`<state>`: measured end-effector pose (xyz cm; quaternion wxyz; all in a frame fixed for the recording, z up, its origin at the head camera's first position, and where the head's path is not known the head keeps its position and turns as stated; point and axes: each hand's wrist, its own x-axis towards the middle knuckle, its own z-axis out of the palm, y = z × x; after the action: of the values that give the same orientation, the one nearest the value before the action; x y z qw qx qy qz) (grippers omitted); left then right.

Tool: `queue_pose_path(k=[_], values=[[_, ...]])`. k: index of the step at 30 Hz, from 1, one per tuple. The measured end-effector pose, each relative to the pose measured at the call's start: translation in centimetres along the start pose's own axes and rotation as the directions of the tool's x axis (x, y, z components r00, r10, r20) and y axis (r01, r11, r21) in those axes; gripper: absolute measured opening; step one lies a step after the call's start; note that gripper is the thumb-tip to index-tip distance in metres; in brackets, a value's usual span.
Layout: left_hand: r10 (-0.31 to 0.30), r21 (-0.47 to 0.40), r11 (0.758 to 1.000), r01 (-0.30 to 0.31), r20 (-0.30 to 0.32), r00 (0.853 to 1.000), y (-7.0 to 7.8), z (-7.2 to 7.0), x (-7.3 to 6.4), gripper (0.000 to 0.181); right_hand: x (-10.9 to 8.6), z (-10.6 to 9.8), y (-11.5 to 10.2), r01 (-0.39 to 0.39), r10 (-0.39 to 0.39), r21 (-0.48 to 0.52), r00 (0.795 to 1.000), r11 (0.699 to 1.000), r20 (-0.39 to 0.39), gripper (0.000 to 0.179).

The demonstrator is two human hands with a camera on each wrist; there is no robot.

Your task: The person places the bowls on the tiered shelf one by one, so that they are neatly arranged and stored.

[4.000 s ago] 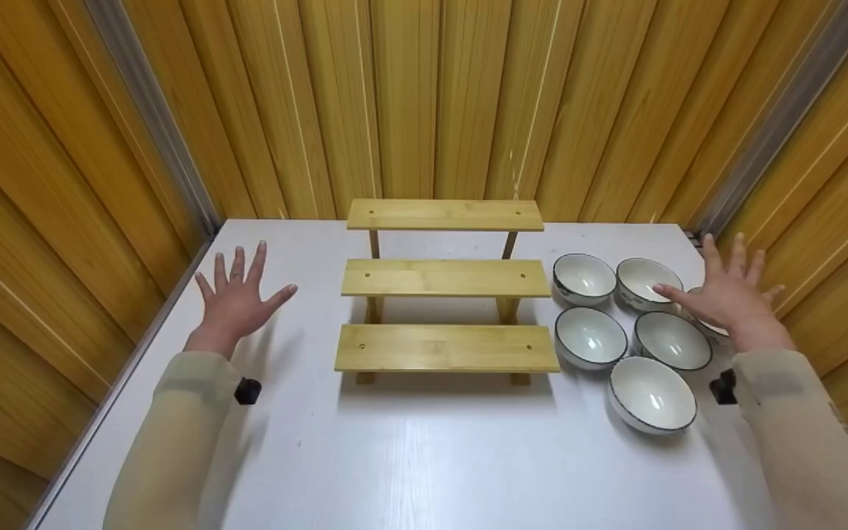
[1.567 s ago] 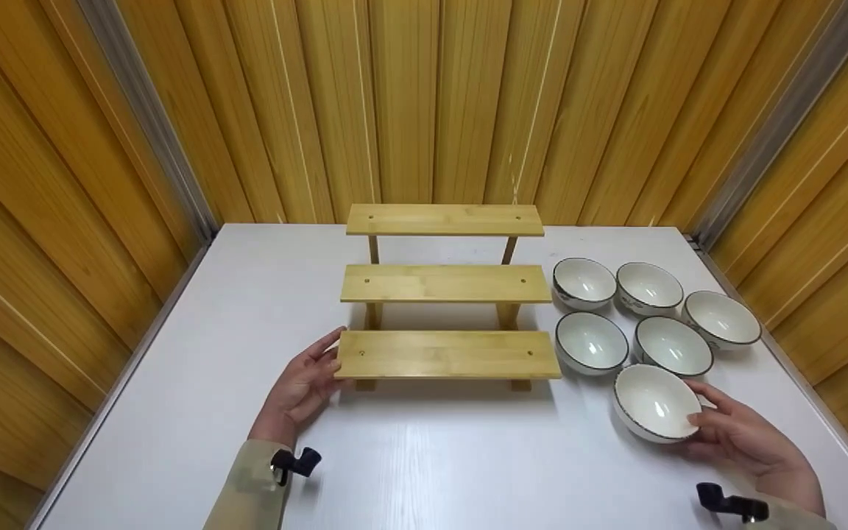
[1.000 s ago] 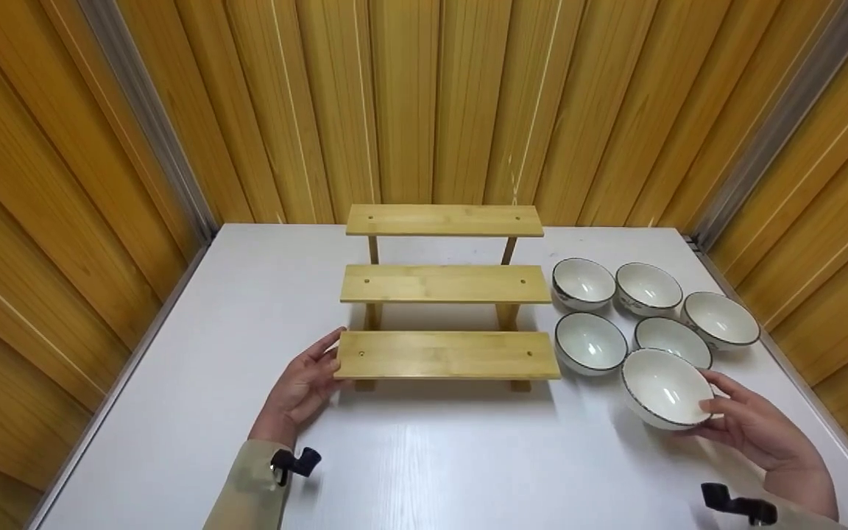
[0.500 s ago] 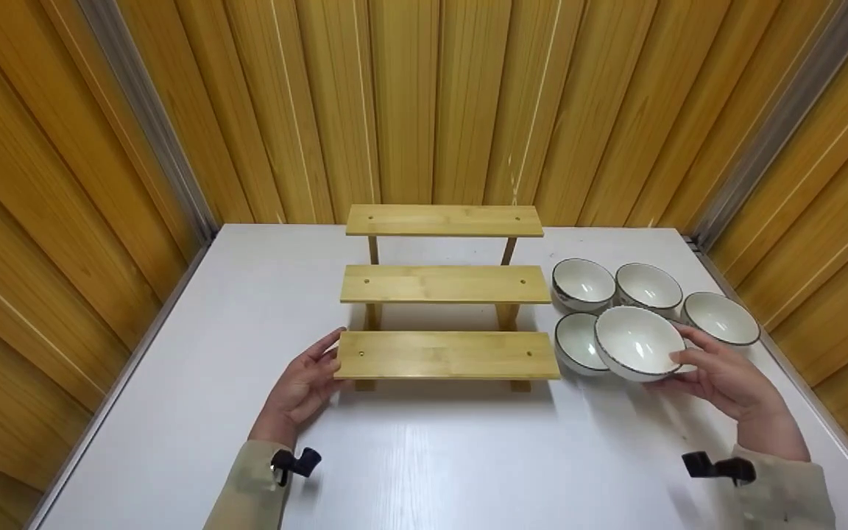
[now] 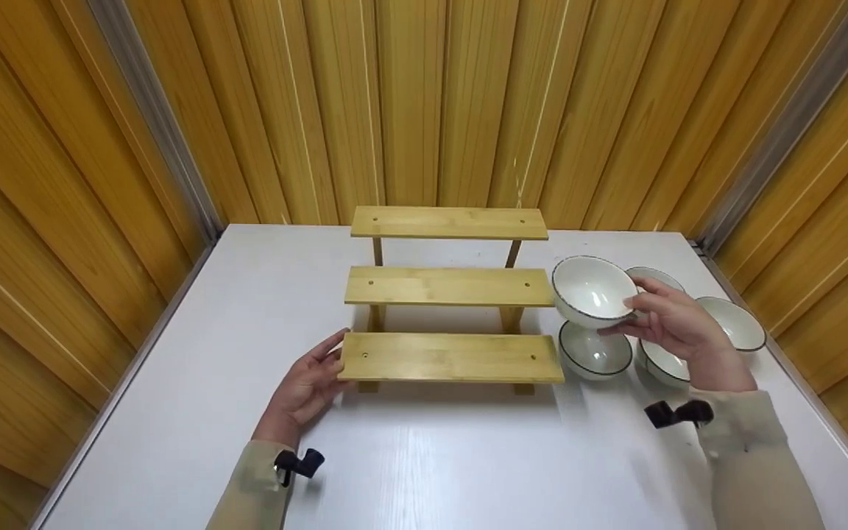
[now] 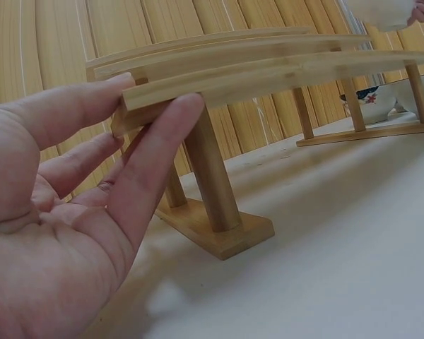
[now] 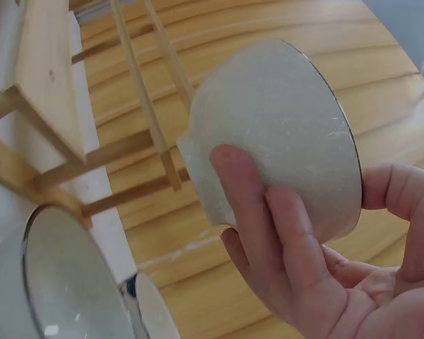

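A three-tier wooden display rack stands mid-table. My left hand holds the left end of its lowest board; in the left wrist view, fingertips lie above and below the board's end. My right hand grips a white bowl with a dark rim, thumb at the rim and fingers under its outside. That bowl is raised, right of the rack's middle board, and overlaps another bowl in the head view. It hides the back-left bowl there.
More white bowls stand on the table's right side, among them one at the far right and one behind my right hand. Wood-look walls enclose the white table at the back and sides.
My right hand has gripped the front bowl, lifted it and carried it left and back toward the rack. Earlier, my left hand came from the table's left to the lowest board and stayed there.
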<state>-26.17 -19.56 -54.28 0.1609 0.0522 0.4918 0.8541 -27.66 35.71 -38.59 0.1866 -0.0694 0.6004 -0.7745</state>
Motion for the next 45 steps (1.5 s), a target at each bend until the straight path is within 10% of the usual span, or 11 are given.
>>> queue_pose_path(k=[22, 45], values=[[0.009, -0.032, 0.999, -0.009, 0.023, 1.0, -0.2, 0.5, 0.2, 0.068, 12.6, 9.3, -5.6, -0.07, 0.064, -0.054, 0.992, 0.996, -0.106, 0.06], [-0.009, -0.021, 1.0, 0.009, 0.006, 1.0, -0.6, 0.7, 0.4, 0.066, 20.3, 17.7, -3.4, -0.092, 0.082, -0.025, 0.963, 0.995, -0.258, 0.064]])
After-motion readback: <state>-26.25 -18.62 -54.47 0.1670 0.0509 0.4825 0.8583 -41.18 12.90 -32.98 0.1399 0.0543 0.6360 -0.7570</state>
